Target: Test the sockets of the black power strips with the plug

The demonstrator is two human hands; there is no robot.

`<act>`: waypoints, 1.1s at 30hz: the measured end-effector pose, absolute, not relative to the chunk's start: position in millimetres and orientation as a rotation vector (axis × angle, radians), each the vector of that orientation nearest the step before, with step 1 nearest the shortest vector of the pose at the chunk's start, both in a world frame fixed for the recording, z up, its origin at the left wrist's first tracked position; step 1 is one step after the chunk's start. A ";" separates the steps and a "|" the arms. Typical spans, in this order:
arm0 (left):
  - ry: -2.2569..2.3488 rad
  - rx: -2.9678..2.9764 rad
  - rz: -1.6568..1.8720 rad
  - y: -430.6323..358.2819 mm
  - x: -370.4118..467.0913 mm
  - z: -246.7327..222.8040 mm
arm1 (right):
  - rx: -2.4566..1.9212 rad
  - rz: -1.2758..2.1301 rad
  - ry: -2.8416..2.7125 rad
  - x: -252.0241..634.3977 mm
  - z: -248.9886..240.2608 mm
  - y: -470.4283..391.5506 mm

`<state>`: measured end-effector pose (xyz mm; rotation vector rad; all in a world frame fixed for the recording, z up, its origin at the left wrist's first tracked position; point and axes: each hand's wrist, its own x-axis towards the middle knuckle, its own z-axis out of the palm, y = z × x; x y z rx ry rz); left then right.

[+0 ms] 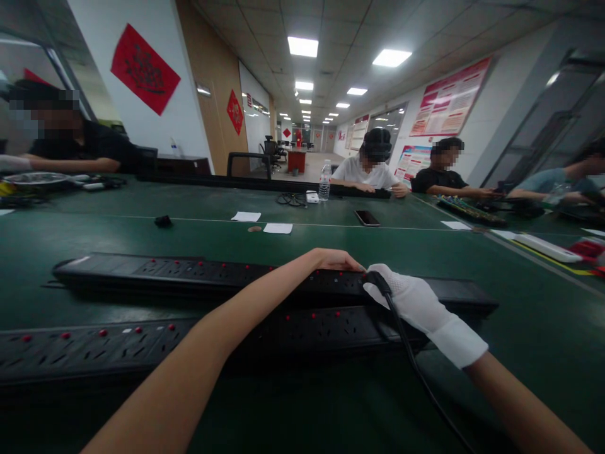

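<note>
Two long black power strips lie across the green table. My left hand [336, 260], bare, rests at the far edge of the rear power strip [217, 272]; its fingers are mostly hidden behind the strip. In a white glove, my right hand [401, 293] is closed around a black plug [379, 284] at the top of that strip, beside a socket. From the plug a black cable [416, 372] runs down to the bottom edge. The nearer power strip [118, 347] passes below my left forearm and has red buttons along it.
Farther back on the table [203, 236] are white papers [278, 228], a phone [367, 218], a water bottle [324, 181], a coiled cable [290, 200] and a small black part [163, 221]. Several people sit around the table. A white power strip [548, 247] lies at the right.
</note>
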<state>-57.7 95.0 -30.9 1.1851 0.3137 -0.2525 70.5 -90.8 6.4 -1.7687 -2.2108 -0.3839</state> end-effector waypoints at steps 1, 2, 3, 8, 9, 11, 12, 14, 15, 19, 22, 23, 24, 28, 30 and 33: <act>0.318 1.182 -0.252 94.9 -57.9 -30.6 | -1.756 -0.405 -2.205 70.3 5.3 -90.9; 0.321 1.180 -0.251 94.8 -58.2 -30.2 | -1.747 -0.428 -2.194 69.9 4.4 -91.2; 0.323 1.178 -0.248 94.6 -58.5 -29.8 | -1.746 -0.459 -2.175 69.2 3.7 -91.6; 0.321 1.169 -0.219 92.5 -60.4 -27.3 | -1.775 -0.689 -2.067 64.9 3.7 -94.8; 0.323 1.168 -0.216 92.0 -60.6 -26.9 | -1.760 -0.719 -2.071 64.4 4.1 -95.3; 0.328 1.166 -0.216 91.3 -60.8 -26.3 | -1.726 -0.769 -2.090 64.0 4.5 -96.1; 0.330 1.165 -0.217 91.1 -60.7 -26.1 | -1.717 -0.791 -2.094 64.0 4.6 -96.3; 0.331 1.164 -0.221 90.5 -60.7 -25.6 | -1.712 -0.814 -2.094 64.1 4.5 -96.5; 0.329 1.162 -0.222 90.1 -60.8 -25.3 | -1.713 -0.809 -2.096 64.1 4.5 -96.5; 0.309 1.153 -0.223 88.1 -61.4 -23.8 | -1.731 -0.738 -2.110 63.9 4.4 -96.0; 0.306 1.146 -0.220 87.5 -61.9 -23.2 | -1.747 -0.715 -2.123 64.5 4.1 -95.7; 0.307 1.145 -0.222 87.6 -62.0 -23.2 | -1.747 -0.713 -2.120 64.8 3.8 -95.7; 0.309 1.145 -0.225 87.9 -62.0 -23.3 | -1.739 -0.705 -2.117 65.2 3.6 -95.8; 0.319 1.147 -0.226 89.7 -61.7 -24.0 | -1.688 -0.646 -2.106 66.2 3.3 -96.1; 0.324 1.151 -0.222 90.6 -61.3 -24.8 | -1.696 -0.630 -2.113 66.1 3.7 -95.3; 0.328 1.160 -0.221 91.5 -60.6 -26.5 | -1.748 -0.600 -2.132 65.8 4.5 -92.0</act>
